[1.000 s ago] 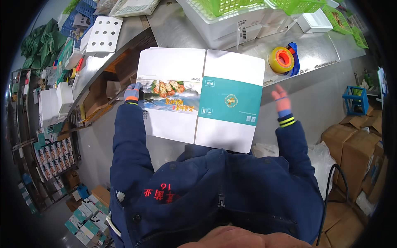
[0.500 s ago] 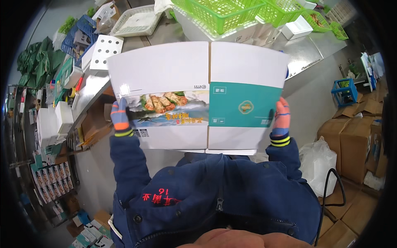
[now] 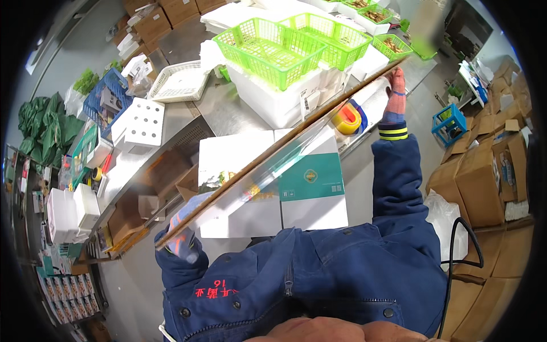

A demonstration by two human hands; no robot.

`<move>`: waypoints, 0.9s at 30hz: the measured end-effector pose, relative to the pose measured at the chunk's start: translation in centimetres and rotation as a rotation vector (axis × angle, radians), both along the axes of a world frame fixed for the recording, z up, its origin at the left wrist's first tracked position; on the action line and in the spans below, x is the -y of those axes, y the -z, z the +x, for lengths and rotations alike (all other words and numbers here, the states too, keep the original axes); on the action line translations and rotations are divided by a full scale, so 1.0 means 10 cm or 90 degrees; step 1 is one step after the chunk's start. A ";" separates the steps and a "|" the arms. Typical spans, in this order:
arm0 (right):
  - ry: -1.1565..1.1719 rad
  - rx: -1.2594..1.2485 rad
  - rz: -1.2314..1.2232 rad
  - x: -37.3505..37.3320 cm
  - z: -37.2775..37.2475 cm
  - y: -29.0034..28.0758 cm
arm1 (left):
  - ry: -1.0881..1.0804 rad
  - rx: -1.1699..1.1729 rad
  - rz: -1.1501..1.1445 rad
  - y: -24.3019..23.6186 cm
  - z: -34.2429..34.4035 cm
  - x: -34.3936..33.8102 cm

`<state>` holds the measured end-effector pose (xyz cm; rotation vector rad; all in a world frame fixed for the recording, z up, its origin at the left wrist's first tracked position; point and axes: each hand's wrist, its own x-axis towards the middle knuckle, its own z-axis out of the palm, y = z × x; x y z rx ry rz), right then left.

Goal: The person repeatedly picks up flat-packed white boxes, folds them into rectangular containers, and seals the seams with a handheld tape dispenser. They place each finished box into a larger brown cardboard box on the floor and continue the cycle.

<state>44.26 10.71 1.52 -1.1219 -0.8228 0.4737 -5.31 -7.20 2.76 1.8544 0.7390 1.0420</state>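
Observation:
A flat folded cardboard carton (image 3: 307, 123) is tipped up nearly edge-on, slanting from lower left to upper right in front of me. My left hand (image 3: 185, 239), in a striped knit glove and slightly blurred, grips its lower left end. Its upper right end is in my right hand (image 3: 395, 94), gloved in orange and closed at the edge. Behind and beneath lies another flat carton (image 3: 316, 214), white with a teal panel and a food picture, partly hidden by the held one.
Green plastic baskets (image 3: 279, 71) sit on a white foam box (image 3: 268, 105) on the metal table. A yellow-and-red tape roll (image 3: 348, 118) is beyond the held carton. A white foam block with holes (image 3: 143, 122) stands left. Brown boxes (image 3: 470, 179) are stacked right.
The held carton has swung from facing me flat to nearly edge-on. My right hand has moved up and away, my left hand down and closer. The carton beneath now shows.

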 end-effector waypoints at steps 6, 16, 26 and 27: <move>0.033 0.235 0.001 -0.15 -0.57 -0.06 | 0.352 0.104 0.159 -0.22 0.55 -0.54; 0.005 0.072 0.181 -0.48 -0.90 0.25 | 0.288 0.030 0.429 -0.13 0.87 -0.88; -0.149 0.205 -0.291 0.05 -0.16 -0.20 | 0.361 0.036 0.483 -0.41 0.99 -0.94; -0.109 0.372 -0.338 0.05 0.01 -0.24 | 0.403 0.042 0.460 -0.50 1.05 -0.90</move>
